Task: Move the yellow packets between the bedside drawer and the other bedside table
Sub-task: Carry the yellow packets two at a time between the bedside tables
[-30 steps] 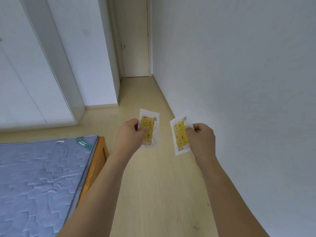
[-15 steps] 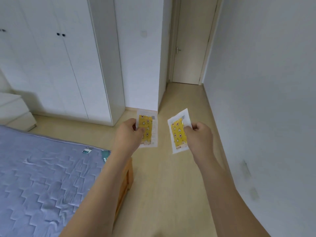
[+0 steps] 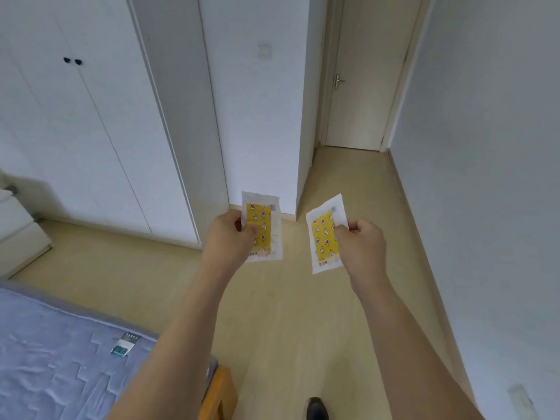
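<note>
Yellow packets, one per hand, both held out over the wood floor (image 3: 291,313) past the bed corner (image 3: 60,344): left hand (image 3: 231,237) pinches the left packet (image 3: 263,227) by its edge, right hand (image 3: 362,247) fingers curled, pinching the right packet (image 3: 324,234), packets apart.

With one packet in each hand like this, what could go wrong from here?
1. Each hand, left hand and right hand, pinches its packet (left packet, right packet) only at one edge; a thin packet might slip from such a grip and fall to the floor.
2. The bed corner lies close to the walking path, so a leg may bump it.
3. Both hands are full, so opening a drawer may be awkward.
</note>
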